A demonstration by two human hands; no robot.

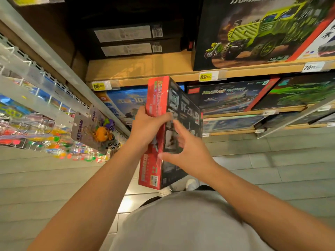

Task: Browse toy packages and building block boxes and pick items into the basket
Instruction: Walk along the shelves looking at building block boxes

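Plainly, the flat rectangular cardboard box with a red side panel and a black printed face point(170, 127), a building-block set by the look of it, is up in front of the person's chest, standing on end and turned so its red spine faces the camera, in front of the wooden shelf point(145, 69) of similar boxes. It should handle as a stiff, fairly light thing for its bulk, though loose bricks inside may shift the weight when it tips; its glossy wrap catches the light, so it is probably slippery, and a grip across the narrow spine with the thumb on one broad face and fingers on the other looks safest. The left hand point(147, 126) grips it that way now, fingers curled over the red edge near the middle of its length. The right hand point(186, 151) is spread wide, fingers straight and splayed against or just off the black face, thumb near the lower red edge; whether it actually presses the box I cannot tell. The black face carries pale lettering and small picture panels, and a yellow price sticker sits near the bottom of the red spine. No basket is in view.
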